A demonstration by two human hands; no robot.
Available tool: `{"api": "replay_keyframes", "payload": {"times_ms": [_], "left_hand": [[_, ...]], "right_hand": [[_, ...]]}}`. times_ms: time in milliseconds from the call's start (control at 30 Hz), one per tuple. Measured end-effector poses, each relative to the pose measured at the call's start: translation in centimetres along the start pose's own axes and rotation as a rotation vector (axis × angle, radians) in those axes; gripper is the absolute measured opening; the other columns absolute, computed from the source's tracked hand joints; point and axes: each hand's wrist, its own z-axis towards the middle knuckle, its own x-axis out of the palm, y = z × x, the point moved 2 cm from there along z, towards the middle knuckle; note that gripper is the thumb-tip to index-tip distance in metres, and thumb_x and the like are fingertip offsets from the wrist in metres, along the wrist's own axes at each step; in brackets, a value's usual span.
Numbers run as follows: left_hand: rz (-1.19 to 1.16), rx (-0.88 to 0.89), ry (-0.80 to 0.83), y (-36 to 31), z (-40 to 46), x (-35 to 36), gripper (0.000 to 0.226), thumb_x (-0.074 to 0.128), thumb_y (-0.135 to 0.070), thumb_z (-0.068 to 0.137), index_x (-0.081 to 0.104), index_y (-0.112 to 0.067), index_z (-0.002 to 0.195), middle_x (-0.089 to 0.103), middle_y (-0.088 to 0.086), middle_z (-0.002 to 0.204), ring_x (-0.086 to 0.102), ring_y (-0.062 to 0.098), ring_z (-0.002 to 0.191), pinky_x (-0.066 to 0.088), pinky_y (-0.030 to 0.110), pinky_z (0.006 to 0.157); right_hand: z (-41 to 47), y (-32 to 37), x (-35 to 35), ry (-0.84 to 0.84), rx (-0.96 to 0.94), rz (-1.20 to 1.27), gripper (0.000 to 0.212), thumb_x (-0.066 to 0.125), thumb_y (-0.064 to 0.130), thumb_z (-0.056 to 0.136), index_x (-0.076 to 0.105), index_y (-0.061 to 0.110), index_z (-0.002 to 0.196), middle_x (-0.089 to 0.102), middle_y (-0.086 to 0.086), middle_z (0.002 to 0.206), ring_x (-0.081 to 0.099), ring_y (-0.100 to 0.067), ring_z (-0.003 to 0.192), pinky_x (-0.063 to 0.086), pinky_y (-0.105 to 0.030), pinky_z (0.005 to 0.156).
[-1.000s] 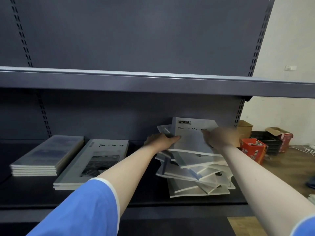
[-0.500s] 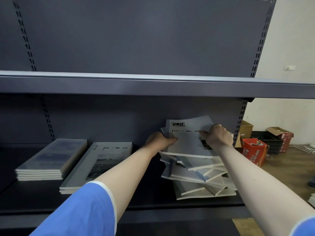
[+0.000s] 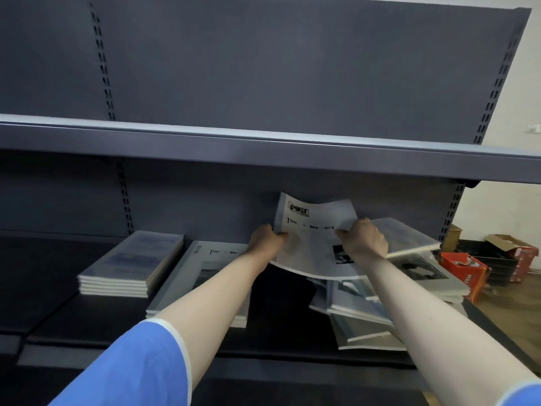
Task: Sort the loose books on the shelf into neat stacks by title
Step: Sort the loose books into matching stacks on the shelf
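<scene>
While the left hand (image 3: 268, 240) pinches one edge and the right hand (image 3: 364, 240) grips the other, a pale book (image 3: 314, 244) hangs bowed above the shelf (image 3: 87, 326) — between the loose pile (image 3: 380, 303) and a flat stack (image 3: 187, 276) with seemingly the same title. Further left sits a bluish stack (image 3: 131, 265).

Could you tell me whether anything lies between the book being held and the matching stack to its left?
Nothing visible does: the held book is lifted, and only bare shelf and the left forearm separate it from the matching stack.
</scene>
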Motion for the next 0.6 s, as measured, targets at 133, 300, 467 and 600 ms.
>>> {"api": "replay_keyframes", "payload": {"times_ms": [133, 300, 467, 600], "left_hand": [[0.005, 0.014, -0.057, 1.5, -0.3, -3.1, 0.035, 0.056, -0.021, 0.09, 0.053, -0.001, 0.119, 0.06, 0.014, 0.116, 0.058, 0.031, 0.108, 0.048, 0.04, 0.094], [0.002, 0.038, -0.146, 3.9, -0.7, -6.9, 0.02, 0.056, -0.02, 0.091, 0.056, -0.006, 0.105, 0.06, 0.005, 0.104, 0.058, 0.024, 0.098, 0.046, 0.032, 0.081], [0.071, 0.018, -0.228, 6.7, -1.6, -10.5, 0.018, 0.056, -0.027, 0.092, 0.054, -0.008, 0.091, 0.06, 0.009, 0.09, 0.058, 0.024, 0.085, 0.04, 0.027, 0.063], [0.094, -0.005, -0.201, 9.5, -2.6, -12.8, 0.03, 0.054, -0.03, 0.093, 0.058, -0.007, 0.112, 0.067, 0.01, 0.107, 0.062, 0.024, 0.094, 0.048, 0.029, 0.08]], "right_hand": [[-1.3, 2.6, 1.5, 0.035, -0.037, 0.074, 0.052, 0.059, 0.038, 0.092, 0.044, 0.0, 0.123, 0.055, -0.019, 0.129, 0.052, -0.036, 0.12, 0.043, -0.039, 0.091], [-3.2, 5.7, 4.0, 0.071, -0.071, 0.198, 0.052, 0.061, 0.035, 0.091, 0.042, -0.001, 0.123, 0.057, -0.019, 0.126, 0.054, -0.035, 0.117, 0.044, -0.039, 0.087], [-5.1, 7.7, 7.6, 0.133, -0.039, 0.368, 0.053, 0.064, 0.035, 0.089, 0.041, 0.0, 0.122, 0.058, -0.018, 0.124, 0.055, -0.036, 0.114, 0.045, -0.04, 0.084], [-7.1, 9.1, 10.3, 0.194, -0.017, 0.45, 0.05, 0.064, 0.035, 0.089, 0.042, 0.002, 0.12, 0.06, -0.015, 0.119, 0.059, -0.033, 0.104, 0.038, -0.03, 0.068]]}}
